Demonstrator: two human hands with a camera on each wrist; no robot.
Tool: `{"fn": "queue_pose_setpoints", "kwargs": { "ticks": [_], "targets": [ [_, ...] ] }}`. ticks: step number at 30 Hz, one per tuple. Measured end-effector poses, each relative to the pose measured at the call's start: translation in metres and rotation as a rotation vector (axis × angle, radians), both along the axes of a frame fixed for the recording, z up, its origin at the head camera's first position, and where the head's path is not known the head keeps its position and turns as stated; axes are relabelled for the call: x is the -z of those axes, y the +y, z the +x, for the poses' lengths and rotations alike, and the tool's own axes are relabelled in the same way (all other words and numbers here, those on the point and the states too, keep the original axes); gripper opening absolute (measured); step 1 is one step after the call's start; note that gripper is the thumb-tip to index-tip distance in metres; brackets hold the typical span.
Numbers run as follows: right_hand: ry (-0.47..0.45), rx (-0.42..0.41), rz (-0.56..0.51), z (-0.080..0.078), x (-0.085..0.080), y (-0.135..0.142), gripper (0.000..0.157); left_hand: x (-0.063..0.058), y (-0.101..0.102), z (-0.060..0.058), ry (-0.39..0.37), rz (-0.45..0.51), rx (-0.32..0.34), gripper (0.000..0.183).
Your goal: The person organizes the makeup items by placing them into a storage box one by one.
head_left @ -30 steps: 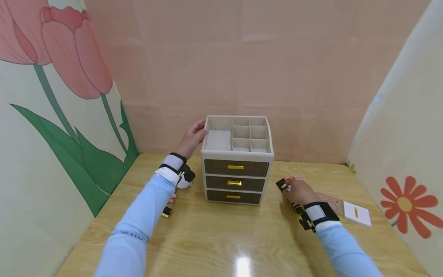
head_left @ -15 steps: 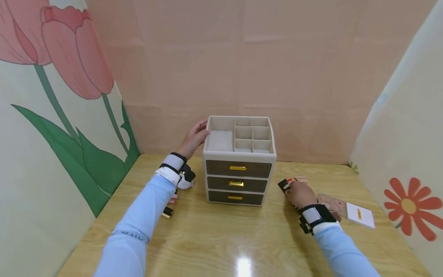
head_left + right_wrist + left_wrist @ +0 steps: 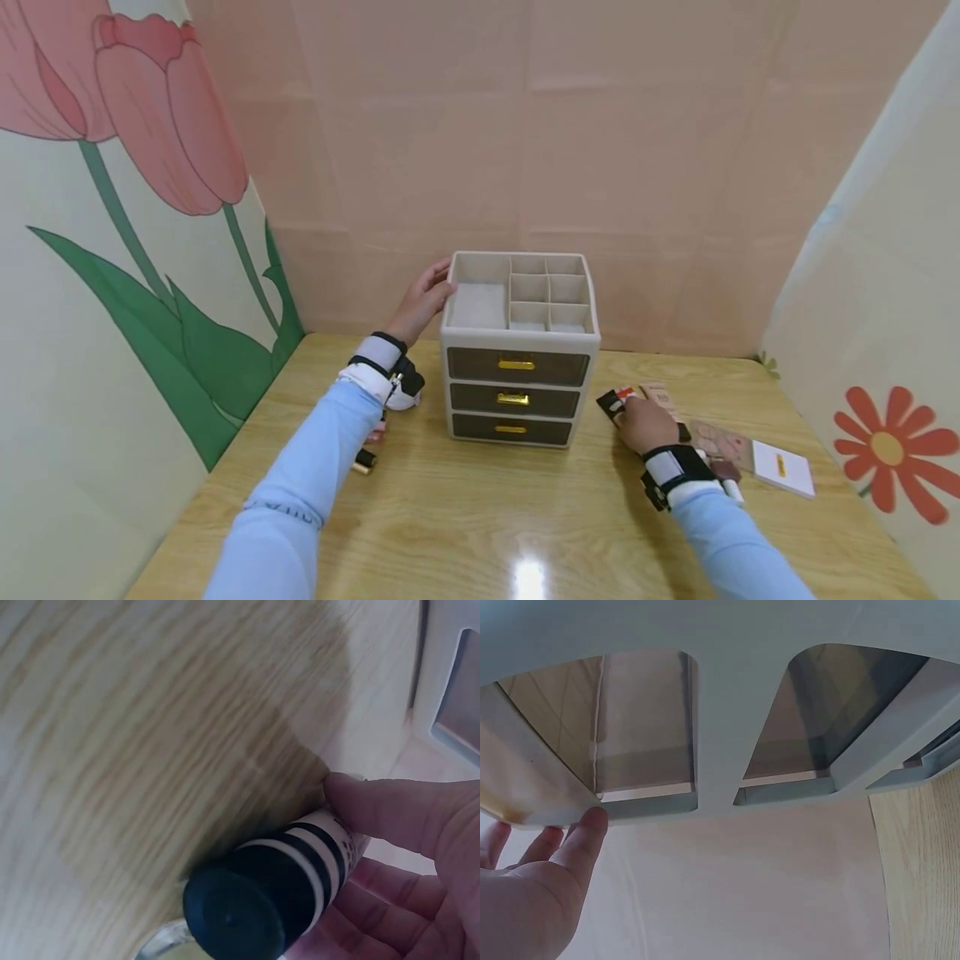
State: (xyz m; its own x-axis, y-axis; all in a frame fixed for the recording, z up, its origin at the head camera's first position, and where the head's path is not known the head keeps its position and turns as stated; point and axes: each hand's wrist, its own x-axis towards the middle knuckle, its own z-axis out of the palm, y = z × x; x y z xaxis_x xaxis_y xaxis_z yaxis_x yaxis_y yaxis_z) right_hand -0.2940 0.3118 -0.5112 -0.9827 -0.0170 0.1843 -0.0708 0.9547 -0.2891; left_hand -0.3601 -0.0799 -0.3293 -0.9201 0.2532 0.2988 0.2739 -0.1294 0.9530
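My left hand (image 3: 423, 302) rests against the upper left edge of a white desktop drawer organizer (image 3: 521, 340). In the left wrist view, the fairly straight fingers (image 3: 585, 844) touch the rim of the organizer's side (image 3: 727, 712), below two window-like openings. On the right side, my right hand (image 3: 648, 425) is low over the table. The right wrist view has its thumb and fingers around a cylindrical bottle (image 3: 277, 877) with a black cap and light bands. A black packet (image 3: 611, 402) with red and white marks lies at its fingertips, partly hidden.
Beyond the right hand are a beige tube (image 3: 660, 398), a pinkish patterned palette (image 3: 723, 442) and a white box (image 3: 783, 469). Near the left forearm lie a black-and-gold tube (image 3: 363, 461) and a white item (image 3: 403, 395). The pink wall stands close behind the organizer.
My right hand has shifted slightly left and down, and more of the beige tube and the small items beside the wrist now show. The left hand stays at the organizer.
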Motion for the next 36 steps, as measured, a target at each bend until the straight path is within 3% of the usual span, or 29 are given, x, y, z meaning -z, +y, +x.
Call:
{"fn": "queue_pose_setpoints", "kwargs": {
  "ticks": [7,12,14,21,28,36],
  "targets": [
    [0.012,-0.013,-0.014,0.005,-0.007,-0.002,0.019,0.003,0.003,-0.003,-0.009,-0.024,-0.006,0.05],
    [0.042,-0.023,-0.049,0.003,-0.021,-0.004,0.011,0.003,0.002,-0.004,-0.007,-0.021,-0.004,0.05],
    [0.042,-0.028,-0.063,0.002,-0.031,-0.005,0.013,0.003,0.002,-0.005,0.002,-0.02,-0.005,0.05],
    [0.002,-0.03,-0.119,0.002,-0.071,-0.01,0.045,0.002,0.004,-0.007,0.008,-0.024,-0.008,0.051],
    [0.127,-0.1,-0.205,0.01,-0.116,-0.008,0.039,0.002,0.005,-0.008,0.005,-0.02,-0.013,0.051],
    [0.143,-0.136,-0.294,0.018,-0.169,-0.015,0.041,0.0,0.007,-0.01,0.014,-0.015,-0.014,0.05]
  ]
}}
